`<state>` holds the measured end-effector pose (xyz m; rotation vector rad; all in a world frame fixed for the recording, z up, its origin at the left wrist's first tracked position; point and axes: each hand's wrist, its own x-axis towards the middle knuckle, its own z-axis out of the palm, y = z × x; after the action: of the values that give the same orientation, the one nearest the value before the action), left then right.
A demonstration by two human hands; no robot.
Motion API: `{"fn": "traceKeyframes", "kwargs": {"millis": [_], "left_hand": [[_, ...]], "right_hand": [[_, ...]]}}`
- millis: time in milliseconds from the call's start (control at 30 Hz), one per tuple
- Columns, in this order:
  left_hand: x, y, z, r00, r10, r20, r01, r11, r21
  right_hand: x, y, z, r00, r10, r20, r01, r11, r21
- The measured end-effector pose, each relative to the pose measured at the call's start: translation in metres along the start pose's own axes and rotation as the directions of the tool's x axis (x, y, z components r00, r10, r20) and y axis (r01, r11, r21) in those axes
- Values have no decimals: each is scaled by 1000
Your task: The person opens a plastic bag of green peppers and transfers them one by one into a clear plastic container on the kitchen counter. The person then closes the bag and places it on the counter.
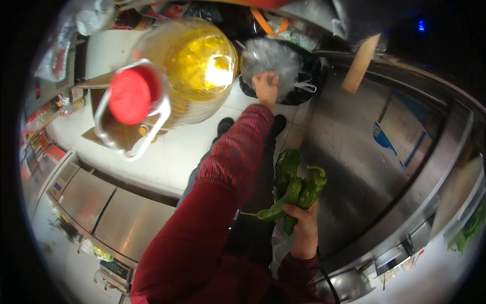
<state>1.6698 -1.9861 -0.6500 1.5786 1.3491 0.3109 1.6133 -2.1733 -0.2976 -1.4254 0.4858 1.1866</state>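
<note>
My right hand (pixel 303 222) grips a bunch of several long green peppers (pixel 292 190) near the edge of a steel worktop. Their stems stick out to different sides. Reaching forward and down, my left hand (pixel 267 89) has its fingers curled over clear plastic film or bags (pixel 271 57). This plastic lies in the mouth of a black bag (pixel 300 95) on the floor. Whether the left fingers pinch the plastic or anything else, I cannot tell.
A big clear jug of yellow oil (pixel 201 49) with a red cap (pixel 129 95) stands at left, beside an open cardboard box (pixel 95 133). A steel worktop (pixel 341 152) runs along the right, with a wooden piece (pixel 360 64) over it. Steel-topped cabinets (pixel 133 212) stand lower left.
</note>
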Motion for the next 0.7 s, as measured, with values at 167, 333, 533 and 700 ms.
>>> {"fn": "traceKeyframes", "kwargs": {"millis": [167, 333, 533, 700], "left_hand": [[45, -32, 33, 808, 542, 230, -583, 679, 446], [64, -84, 55, 687, 437, 581, -726, 460, 512], [66, -149, 103, 231, 216, 949, -926, 349, 146], [183, -180, 131, 841, -49, 539, -350, 711, 610]], "right_hand": [[55, 33, -14, 998, 37, -56, -31, 994, 101], [100, 55, -29, 992, 107, -67, -90, 972, 217], [136, 68, -49, 987, 126, -96, -106, 976, 192], [148, 77, -62, 990, 114, -87, -91, 968, 235]]}}
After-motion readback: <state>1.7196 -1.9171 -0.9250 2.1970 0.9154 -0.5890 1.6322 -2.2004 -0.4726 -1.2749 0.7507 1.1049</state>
